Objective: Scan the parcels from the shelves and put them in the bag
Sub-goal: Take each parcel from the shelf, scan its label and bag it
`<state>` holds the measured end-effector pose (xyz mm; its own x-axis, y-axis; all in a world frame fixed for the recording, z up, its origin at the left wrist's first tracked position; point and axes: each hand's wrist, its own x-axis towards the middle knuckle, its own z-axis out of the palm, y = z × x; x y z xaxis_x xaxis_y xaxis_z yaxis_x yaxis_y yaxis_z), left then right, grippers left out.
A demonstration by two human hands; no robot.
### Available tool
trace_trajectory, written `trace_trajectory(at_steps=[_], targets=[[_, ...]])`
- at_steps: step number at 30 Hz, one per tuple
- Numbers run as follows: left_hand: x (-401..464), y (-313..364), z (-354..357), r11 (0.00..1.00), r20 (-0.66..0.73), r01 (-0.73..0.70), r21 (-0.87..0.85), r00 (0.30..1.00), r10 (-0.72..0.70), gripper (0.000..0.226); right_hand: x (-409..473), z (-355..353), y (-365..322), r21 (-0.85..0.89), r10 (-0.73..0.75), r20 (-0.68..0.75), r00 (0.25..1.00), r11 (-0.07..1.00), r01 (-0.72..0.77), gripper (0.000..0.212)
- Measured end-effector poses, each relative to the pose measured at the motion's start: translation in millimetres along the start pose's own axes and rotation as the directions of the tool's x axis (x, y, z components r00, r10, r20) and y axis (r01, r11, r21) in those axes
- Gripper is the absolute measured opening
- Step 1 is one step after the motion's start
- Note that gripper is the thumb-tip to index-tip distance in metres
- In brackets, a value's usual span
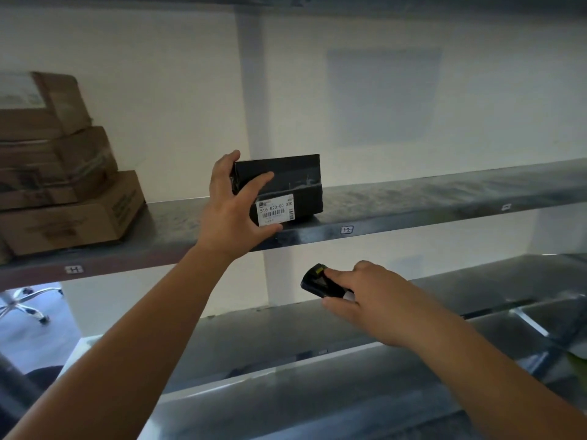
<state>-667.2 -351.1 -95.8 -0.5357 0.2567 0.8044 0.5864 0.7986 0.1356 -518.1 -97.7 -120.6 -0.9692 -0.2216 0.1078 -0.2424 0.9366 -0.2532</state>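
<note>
Nearest the camera, the right hand [368, 300] is wrapped round a small black handheld scanner [320, 282]: thumb underneath, forefinger stretched along the top towards its yellow button, the other fingers curled behind the body. It hangs in front of the lower shelf [317, 331], the scanner's nose tipped up and to the left, roughly towards the parcel above.

Further off, the left hand [232, 201] holds the black parcel [286, 182] at its left end, spread fairly wide: fingers over the top left corner and across the front face, thumb under the bottom edge beside the white label [275, 210]. The parcel sits at the front edge of the middle shelf [413, 214], about midway along it, standing on its long side and turned a little askew.

It looks a small, stiff box wrapped in dark film and tape, so probably light and firm enough to pinch by one end (the film may be a bit slick, though, so a grip across top and bottom seems safer than fingertips on the faces). The barcode should stay uncovered.

At the far left end of that shelf stands a stack of brown cardboard boxes [63, 173], well apart from the parcel.
</note>
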Motion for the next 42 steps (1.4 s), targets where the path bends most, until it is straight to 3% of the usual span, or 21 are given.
trace_trajectory(at_steps=[14,19,24,28,33,42], targets=[[-52.8,17.5,-6.3,0.931,-0.054,0.148,-0.335,0.983,-0.175,0.098,2.7,21.6,13.6,0.169,0.047,-0.115,0.992,0.985,-0.027,0.042],[-76.0,18.5,-21.5,0.854,-0.010,0.201,-0.479,0.972,-0.235,0.098,-10.6,58.8,-0.3,0.258,0.152,-0.116,0.982,0.959,-0.118,0.037],[-112.5,15.6,-34.9,0.808,0.101,0.196,-0.555,0.981,-0.168,0.096,-43.8,107.2,-23.0,0.346,0.349,-0.162,0.923,0.896,-0.278,0.041],[-151.6,16.3,-28.9,0.731,0.206,0.237,-0.640,0.969,-0.133,0.092,-89.3,142.9,-42.0,0.329,0.529,-0.126,0.839,0.820,-0.468,0.049],[-188.8,39.2,-3.2,0.625,0.412,0.279,-0.729,0.908,0.074,0.095,-164.0,169.7,-59.0,0.369,0.763,-0.072,0.643,0.619,-0.693,0.051],[-233.9,114.5,55.5,0.516,0.566,0.361,-0.777,0.760,0.321,0.100,-255.4,194.1,-62.9,0.390,0.924,-0.001,0.383,0.353,-0.851,0.053]])
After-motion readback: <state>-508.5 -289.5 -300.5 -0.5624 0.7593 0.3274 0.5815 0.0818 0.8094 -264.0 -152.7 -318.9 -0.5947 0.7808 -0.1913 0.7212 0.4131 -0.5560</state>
